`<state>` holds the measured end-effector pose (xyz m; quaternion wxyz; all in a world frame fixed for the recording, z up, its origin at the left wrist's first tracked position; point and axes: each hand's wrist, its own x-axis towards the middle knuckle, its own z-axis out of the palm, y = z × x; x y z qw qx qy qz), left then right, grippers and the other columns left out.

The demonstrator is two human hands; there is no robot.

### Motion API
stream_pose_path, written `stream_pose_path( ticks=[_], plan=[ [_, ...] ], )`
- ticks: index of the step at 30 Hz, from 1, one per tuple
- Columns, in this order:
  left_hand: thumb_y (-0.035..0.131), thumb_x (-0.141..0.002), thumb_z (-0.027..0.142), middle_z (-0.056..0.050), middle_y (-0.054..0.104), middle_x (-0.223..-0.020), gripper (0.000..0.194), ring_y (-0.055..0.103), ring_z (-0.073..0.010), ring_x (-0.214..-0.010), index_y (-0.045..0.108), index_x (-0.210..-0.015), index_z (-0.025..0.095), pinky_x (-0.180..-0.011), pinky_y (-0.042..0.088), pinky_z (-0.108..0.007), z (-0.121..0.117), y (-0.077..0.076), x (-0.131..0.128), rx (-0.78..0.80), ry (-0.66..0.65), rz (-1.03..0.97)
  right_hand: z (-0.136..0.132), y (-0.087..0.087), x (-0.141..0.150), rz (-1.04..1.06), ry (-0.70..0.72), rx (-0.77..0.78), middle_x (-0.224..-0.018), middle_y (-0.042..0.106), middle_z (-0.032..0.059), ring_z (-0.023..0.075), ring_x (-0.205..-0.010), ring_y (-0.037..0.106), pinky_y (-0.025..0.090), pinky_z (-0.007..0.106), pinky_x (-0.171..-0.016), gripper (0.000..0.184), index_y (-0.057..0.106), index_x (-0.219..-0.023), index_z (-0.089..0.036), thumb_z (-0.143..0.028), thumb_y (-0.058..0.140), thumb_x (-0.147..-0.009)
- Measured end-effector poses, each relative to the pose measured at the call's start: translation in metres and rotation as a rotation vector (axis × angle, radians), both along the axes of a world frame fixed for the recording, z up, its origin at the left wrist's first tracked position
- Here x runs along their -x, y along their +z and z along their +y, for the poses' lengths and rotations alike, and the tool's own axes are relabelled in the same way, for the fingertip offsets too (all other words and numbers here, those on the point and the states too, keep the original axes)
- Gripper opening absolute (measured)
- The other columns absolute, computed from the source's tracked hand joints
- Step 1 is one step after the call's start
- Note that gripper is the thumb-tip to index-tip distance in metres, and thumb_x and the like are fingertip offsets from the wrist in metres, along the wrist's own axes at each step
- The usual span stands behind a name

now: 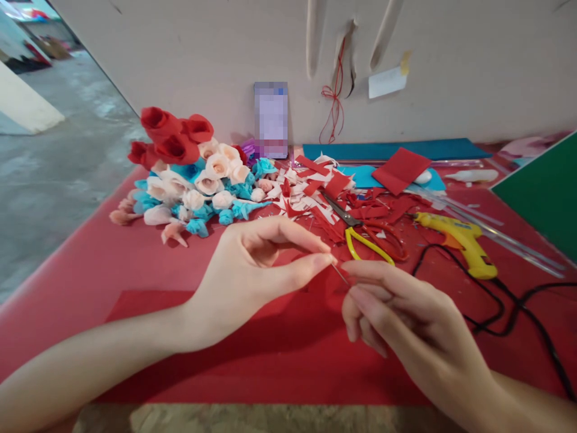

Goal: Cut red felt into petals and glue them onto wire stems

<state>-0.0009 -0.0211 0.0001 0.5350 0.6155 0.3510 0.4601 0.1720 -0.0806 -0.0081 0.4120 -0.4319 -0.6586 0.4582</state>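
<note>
My left hand (256,267) hovers over the red felt sheet (279,355), thumb and forefinger pinched at the tip of a thin needle-like stick (340,275). My right hand (401,313) meets it from the right, its fingertips pinching the same stick's other end. Both hands are closed in a pinch, fingertips nearly touching. The stick is very thin and partly hidden by fingers.
A pile of red, white and blue paper roses (189,174) lies at the back left. Red and white scraps (315,186), yellow-handled scissors (365,237), a yellow glue gun (464,240) with black cord (518,307), clear glue sticks (496,231), blue and green sheets (545,192) lie to the right.
</note>
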Motion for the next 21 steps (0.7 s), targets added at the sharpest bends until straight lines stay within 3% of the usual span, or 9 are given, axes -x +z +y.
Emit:
stream_pose_path(
  ticks=[6, 9, 12, 15, 17, 19, 21],
  plan=[
    [0.067, -0.067, 0.013, 0.008, 0.066, -0.066, 0.011, 0.06, -0.0045, -0.06, 0.064, -0.066, 0.024, -0.057, 0.052, -0.01, 0.002, 0.002, 0.001, 0.013, 0.003, 0.022, 0.0, -0.002, 0.003, -0.01, 0.004, 0.015, -0.064, 0.053, -0.0054, 0.0055, -0.053, 0.05, 0.041, 0.014, -0.049, 0.021, 0.045, -0.105, -0.029, -0.017, 0.035, -0.09],
    [0.067, -0.068, 0.013, 0.009, 0.067, -0.068, 0.012, 0.061, -0.0035, -0.062, 0.065, -0.067, 0.025, -0.06, 0.051, -0.008, 0.006, 0.003, 0.003, 0.0, 0.011, 0.012, 0.003, 0.003, 0.002, -0.106, -0.068, -0.024, -0.073, 0.059, -0.0033, 0.0067, -0.059, 0.056, 0.045, 0.016, -0.054, 0.019, 0.047, -0.105, -0.026, -0.02, 0.037, -0.09],
    [0.067, -0.068, 0.012, 0.01, 0.067, -0.068, 0.013, 0.062, -0.0031, -0.063, 0.065, -0.067, 0.025, -0.06, 0.052, -0.008, 0.01, 0.001, 0.005, 0.002, 0.025, -0.026, 0.014, 0.012, -0.015, -0.393, -0.309, -0.258, -0.084, 0.062, -0.0015, 0.0085, -0.071, 0.058, 0.045, 0.016, -0.058, 0.017, 0.053, -0.099, -0.024, -0.022, 0.042, -0.086],
    [0.067, -0.067, 0.012, 0.01, 0.067, -0.067, 0.012, 0.062, -0.0031, -0.062, 0.066, -0.066, 0.024, -0.059, 0.052, -0.008, 0.016, -0.002, 0.005, 0.029, 0.041, -0.04, 0.032, 0.011, -0.056, -0.861, -0.592, -0.457, -0.088, 0.063, 0.0005, 0.0124, -0.077, 0.058, 0.045, 0.021, -0.066, 0.013, 0.056, -0.09, -0.021, -0.023, 0.046, -0.083],
    [0.068, -0.066, 0.012, 0.01, 0.067, -0.066, 0.012, 0.062, -0.0028, -0.062, 0.066, -0.066, 0.024, -0.06, 0.052, -0.007, 0.019, -0.005, 0.004, 0.053, 0.066, -0.041, 0.041, -0.001, -0.092, -1.294, -0.676, -0.242, -0.1, 0.059, 0.0065, 0.0187, -0.095, 0.055, 0.044, 0.028, -0.079, 0.017, 0.053, -0.098, -0.017, -0.021, 0.044, -0.084],
    [0.069, -0.065, 0.012, 0.009, 0.067, -0.066, 0.012, 0.062, -0.0028, -0.063, 0.066, -0.065, 0.024, -0.062, 0.052, -0.007, 0.021, -0.007, 0.003, 0.074, 0.09, -0.05, 0.045, -0.019, -0.128, -1.438, -0.73, -0.084, -0.099, 0.055, 0.0229, 0.0328, -0.102, 0.049, 0.043, 0.041, -0.078, 0.023, 0.054, -0.095, -0.002, -0.019, 0.048, -0.082],
    [0.069, -0.064, 0.013, 0.009, 0.067, -0.066, 0.012, 0.063, -0.0032, -0.063, 0.066, -0.065, 0.024, -0.062, 0.052, -0.007, 0.023, -0.008, 0.002, 0.086, 0.096, -0.062, 0.046, -0.038, -0.157, -1.499, -0.724, 0.045, -0.096, 0.055, 0.0264, 0.0336, -0.099, 0.05, 0.043, 0.044, -0.078, 0.026, 0.056, -0.09, 0.004, -0.02, 0.05, -0.082]
  ],
)
